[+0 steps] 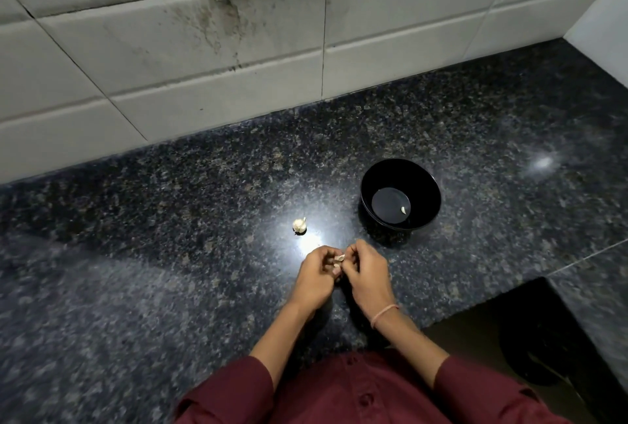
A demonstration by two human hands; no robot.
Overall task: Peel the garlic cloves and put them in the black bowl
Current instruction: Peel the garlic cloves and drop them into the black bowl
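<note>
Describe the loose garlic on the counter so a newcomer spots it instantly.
On the dark speckled counter, look left of the black bowl, beside the bright glare. The whitish garlic piece lies there alone, untouched, unlike the clove in the bowl and the held clove between the left hand and right hand.

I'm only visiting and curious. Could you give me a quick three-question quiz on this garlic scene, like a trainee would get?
1. True or false: the black bowl already holds a single clove.
2. Multiple choice: the garlic bulb on the counter lies (A) left of the bowl, (B) inside it, (C) behind it by the wall.
3. Fill in: the left hand and right hand together pinch a ____.
Key: 1 true; 2 A; 3 clove, the held clove.
</note>
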